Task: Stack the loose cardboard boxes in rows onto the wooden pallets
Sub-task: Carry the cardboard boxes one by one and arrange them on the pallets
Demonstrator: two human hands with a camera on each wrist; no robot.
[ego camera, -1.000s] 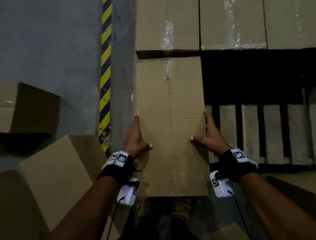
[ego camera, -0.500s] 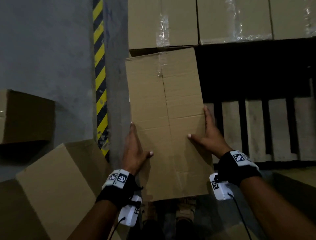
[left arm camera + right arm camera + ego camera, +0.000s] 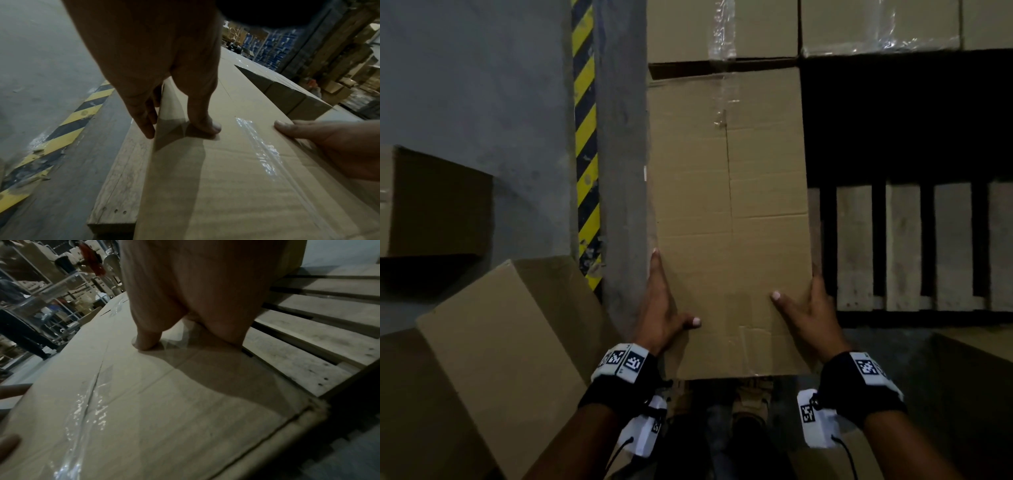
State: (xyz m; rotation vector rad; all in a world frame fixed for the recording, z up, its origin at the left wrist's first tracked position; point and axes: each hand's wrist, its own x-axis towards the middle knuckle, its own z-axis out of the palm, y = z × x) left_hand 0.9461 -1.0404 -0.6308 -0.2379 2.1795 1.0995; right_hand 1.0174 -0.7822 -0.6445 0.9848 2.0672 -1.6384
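- Down on the grey concrete floor [image 3: 482, 102] you've got a yellow-and-black hazard stripe [image 3: 585, 154] running past the left edge of the wooden pallet [image 3: 904, 246], whose slats are rough and pale with dark gaps between them.
- Way back in the wrist views it's warehouse shelving and more stacked cartons, all pretty dim.
- Your cardboard box [image 3: 729, 222] is long, plain brown and corrugated, with a shiny strip of clear tape [image 3: 259, 146] down the centre seam. It sits on the pallet's left side, far end right up against the taped boxes [image 3: 876, 27] already in the back row.
- Loose boxes [image 3: 493, 359] sit on the floor to your left, one of them tilted.
- Your left hand [image 3: 661, 308] clamps the box's left edge: thumb pressed flat on top, fingers down the side.
- Your right hand [image 3: 808, 315] mirrors it on the right edge, thumb on top, fingers down the side wall next to the slats.
- Both wrists wear black straps with white tag blocks.
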